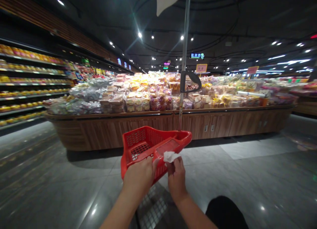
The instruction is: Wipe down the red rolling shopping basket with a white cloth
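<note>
A red plastic shopping cart basket [141, 144] stands in front of me, with a thin metal pole [183, 60] rising from its far right corner. My left hand [138, 176] is closed over the basket's near rim or handle. Just to its right, my right hand [176, 177] pinches a crumpled white tissue [170, 156] and presses it against the red handle bar. Nothing shows inside the basket.
A long wooden display island [173, 123] piled with bagged snacks runs across the aisle ahead. Shelves of packaged goods [27, 87] line the left wall. Grey glossy floor tiles [247, 169] spread all around. My dark-clad knee [225, 210] is at the bottom right.
</note>
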Demonstrator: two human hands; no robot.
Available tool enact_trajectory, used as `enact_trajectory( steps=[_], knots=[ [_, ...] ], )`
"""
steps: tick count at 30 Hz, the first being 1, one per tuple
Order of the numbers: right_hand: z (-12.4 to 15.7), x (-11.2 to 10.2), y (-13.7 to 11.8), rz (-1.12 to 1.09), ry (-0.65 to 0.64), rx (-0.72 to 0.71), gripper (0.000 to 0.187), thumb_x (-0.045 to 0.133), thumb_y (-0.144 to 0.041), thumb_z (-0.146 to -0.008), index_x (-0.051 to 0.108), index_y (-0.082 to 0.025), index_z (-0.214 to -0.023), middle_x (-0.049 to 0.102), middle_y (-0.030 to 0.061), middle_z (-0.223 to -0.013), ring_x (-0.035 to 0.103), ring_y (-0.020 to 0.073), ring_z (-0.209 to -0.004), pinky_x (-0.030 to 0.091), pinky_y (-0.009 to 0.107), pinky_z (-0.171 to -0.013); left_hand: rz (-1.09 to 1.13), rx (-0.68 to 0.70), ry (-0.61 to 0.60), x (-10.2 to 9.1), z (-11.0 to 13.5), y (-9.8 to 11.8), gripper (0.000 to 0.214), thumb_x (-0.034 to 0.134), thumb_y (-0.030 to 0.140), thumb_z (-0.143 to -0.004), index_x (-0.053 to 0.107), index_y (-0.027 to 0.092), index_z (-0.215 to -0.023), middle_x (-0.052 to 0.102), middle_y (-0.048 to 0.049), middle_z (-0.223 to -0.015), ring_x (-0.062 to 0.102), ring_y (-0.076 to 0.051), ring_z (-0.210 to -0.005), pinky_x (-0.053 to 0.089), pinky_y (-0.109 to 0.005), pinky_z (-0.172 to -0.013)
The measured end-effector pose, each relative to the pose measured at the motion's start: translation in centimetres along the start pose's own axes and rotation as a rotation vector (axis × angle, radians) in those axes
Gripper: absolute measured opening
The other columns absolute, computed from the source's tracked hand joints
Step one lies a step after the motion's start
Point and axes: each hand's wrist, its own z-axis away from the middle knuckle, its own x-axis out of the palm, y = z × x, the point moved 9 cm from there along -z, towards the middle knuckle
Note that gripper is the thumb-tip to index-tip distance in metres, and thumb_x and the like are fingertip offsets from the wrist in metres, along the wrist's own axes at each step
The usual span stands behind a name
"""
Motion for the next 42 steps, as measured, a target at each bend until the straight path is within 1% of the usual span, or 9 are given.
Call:
enact_trajectory(
  steps=[4, 9, 15, 16, 20, 22, 27, 33, 42],
  knots=[
    [-0.5, -1.1, 0.7, 0.040, 0.113, 0.037, 0.015, 0.044, -0.023, -0.087, 0.056, -0.020, -0.095, 0.055, 0.0051, -0.090, 0.054, 0.0196, -0.084, 0.044, 0.032, -0.075, 0.005, -0.016, 0.003, -0.3, 0.0, 0.0, 0.050, 0.020, 0.044, -0.091, 0.061, 0.017, -0.087, 0.070, -0.0114, -0.082, 0.066, -0.027, -0.079, 0.047, -0.037, -0.066],
    [0.4, 0.5, -0.3, 0.078, -0.022, -0.059, 0.021, 0.042, -0.021, -0.088, 0.058, -0.021, -0.102, 0.056, 0.0071, -0.099, 0.055, 0.0199, -0.089, 0.045, 0.033, -0.078, -0.011, -0.021, 0.020, 0.1, -0.1, -0.6, 0.052, 0.018, 0.046, -0.091, 0.061, 0.017, -0.088, 0.069, -0.0111, -0.081, 0.067, -0.025, -0.077, 0.047, -0.035, -0.066],
    [-5.1, -5.8, 0.8, 0.191, 0.131, -0.028, 0.010, 0.046, -0.021, -0.085, 0.054, -0.019, -0.078, 0.054, 0.0046, -0.084, 0.052, 0.0190, -0.081, 0.043, 0.032, -0.072, -0.006, 0.030, 0.047, 0.4, 0.2, -2.1, 0.054, 0.018, 0.052, -0.090, 0.061, 0.020, -0.092, 0.070, -0.0098, -0.085, 0.066, -0.024, -0.079, 0.046, -0.035, -0.067],
    [-6.4, -6.0, 0.5, 0.190, 0.065, -0.066, 0.010, 0.046, -0.020, -0.084, 0.055, -0.019, -0.079, 0.055, 0.0055, -0.087, 0.052, 0.0194, -0.083, 0.043, 0.032, -0.073, -0.010, 0.023, 0.048, 0.4, 0.2, -2.5, 0.055, 0.019, 0.055, -0.088, 0.061, 0.020, -0.094, 0.070, -0.0102, -0.085, 0.066, -0.025, -0.080, 0.046, -0.035, -0.067],
    [-9.2, -2.8, -0.9, 0.269, -0.470, -0.192, 0.015, 0.051, -0.016, -0.079, 0.063, -0.020, -0.086, 0.064, 0.0044, -0.089, 0.056, 0.0202, -0.086, 0.042, 0.033, -0.079, -0.006, 0.009, 0.058, 0.7, 0.0, -3.8, 0.064, 0.025, 0.070, -0.079, 0.062, 0.021, -0.098, 0.069, -0.0111, -0.084, 0.065, -0.028, -0.081, 0.045, -0.036, -0.067],
    [-9.9, -1.2, -1.0, 0.319, -0.616, -0.187, 0.017, 0.051, -0.014, -0.078, 0.066, -0.021, -0.085, 0.066, 0.0032, -0.088, 0.057, 0.0200, -0.086, 0.041, 0.033, -0.080, 0.006, -0.003, 0.047, 0.9, -0.1, -4.1, 0.064, 0.027, 0.071, -0.077, 0.062, 0.020, -0.095, 0.069, -0.0110, -0.084, 0.065, -0.028, -0.082, 0.045, -0.035, -0.068],
    [-12.0, 1.8, 1.3, 0.315, -0.835, 0.059, 0.025, 0.049, -0.007, -0.070, 0.067, -0.020, -0.079, 0.068, 0.0000, -0.078, 0.059, 0.0162, -0.071, 0.041, 0.025, -0.067, 0.017, 0.000, 0.046, 0.9, -0.3, -4.2, 0.066, 0.024, 0.072, -0.078, 0.063, 0.020, -0.089, 0.069, -0.0112, -0.083, 0.065, -0.027, -0.081, 0.044, -0.034, -0.069],
    [-13.7, 3.3, 2.7, 0.256, -1.162, 0.162, 0.020, 0.054, 0.000, -0.051, 0.067, -0.015, -0.055, 0.065, -0.0038, -0.054, 0.053, 0.0123, -0.049, 0.037, 0.020, -0.049, 0.002, 0.018, 0.057, 1.1, -0.3, -4.4, 0.067, 0.022, 0.072, -0.078, 0.063, 0.020, -0.088, 0.069, -0.0116, -0.080, 0.065, -0.029, -0.078, 0.046, -0.037, -0.066],
    [-12.6, 5.8, 3.4, 0.114, -1.243, 0.260, 0.029, 0.050, -0.004, -0.055, 0.070, -0.014, -0.073, 0.069, -0.0002, -0.067, 0.058, 0.0130, -0.054, 0.042, 0.021, -0.051, 0.009, 0.047, 0.069, 1.2, 0.0, -4.3, 0.068, 0.020, 0.072, -0.078, 0.063, 0.021, -0.091, 0.070, -0.0107, -0.082, 0.065, -0.027, -0.078, 0.046, -0.036, -0.068]
  ],
)
